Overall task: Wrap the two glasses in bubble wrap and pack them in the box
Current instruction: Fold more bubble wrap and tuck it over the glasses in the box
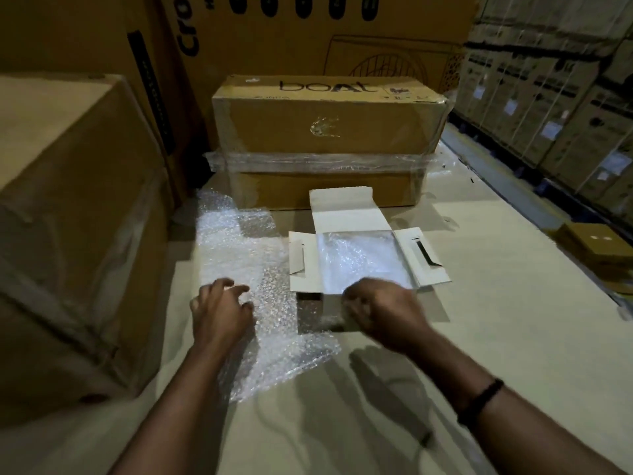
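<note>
At centre, white box [346, 214]: flaps spread; we see bubble-wrapped contents [359, 258] filling it, any glass hidden by the wrap.
Loose bubble wrap [239, 255]: flat, just left of the box, touching it.
Left hand [219, 313]: fingers apart and relaxed, on the loose sheet.
Right hand [380, 310]: fingers curled at the box's near edge; blurred, so we cannot tell its grasp.
Brown carton [325, 132]: behind the box.

Bare forearms; black beaded bracelet [479, 402] on right wrist.
</note>
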`<state>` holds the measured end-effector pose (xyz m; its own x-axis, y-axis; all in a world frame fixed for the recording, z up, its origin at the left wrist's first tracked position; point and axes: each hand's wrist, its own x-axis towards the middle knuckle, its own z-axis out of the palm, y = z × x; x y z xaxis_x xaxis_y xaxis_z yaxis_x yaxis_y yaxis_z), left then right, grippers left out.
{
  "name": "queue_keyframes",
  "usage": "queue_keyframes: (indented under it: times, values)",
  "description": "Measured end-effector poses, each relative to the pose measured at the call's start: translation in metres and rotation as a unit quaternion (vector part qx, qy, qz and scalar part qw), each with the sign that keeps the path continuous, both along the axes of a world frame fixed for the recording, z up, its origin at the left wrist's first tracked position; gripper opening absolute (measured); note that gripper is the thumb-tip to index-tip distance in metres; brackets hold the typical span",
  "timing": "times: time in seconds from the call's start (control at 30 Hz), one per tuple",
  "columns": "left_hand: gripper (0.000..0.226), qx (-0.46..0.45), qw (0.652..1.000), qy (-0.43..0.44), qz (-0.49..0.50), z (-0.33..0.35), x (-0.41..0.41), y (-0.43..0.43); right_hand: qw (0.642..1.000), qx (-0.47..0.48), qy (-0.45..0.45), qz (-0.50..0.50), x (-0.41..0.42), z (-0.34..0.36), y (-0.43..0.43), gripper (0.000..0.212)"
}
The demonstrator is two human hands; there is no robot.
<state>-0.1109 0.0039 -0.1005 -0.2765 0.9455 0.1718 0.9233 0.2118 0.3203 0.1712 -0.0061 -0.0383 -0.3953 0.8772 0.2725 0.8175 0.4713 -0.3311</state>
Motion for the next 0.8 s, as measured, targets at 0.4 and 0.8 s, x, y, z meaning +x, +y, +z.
queue_keyframes:
  times: [0.4, 0.8]
  values:
    - [0.006, 0.058, 0.989, -0.134, -0.003, -0.017, -0.021, -0.037, 0.999, 0.004, 0.006, -0.052, -0.078, -0.106, -0.034, 0.015]
    - [0.031, 0.098, 0.932, -0.282, -0.206, -0.008, -0.015, -0.078, 0.956, -0.276, 0.095, -0.011, 0.01, -0.052, -0.064, 0.012]
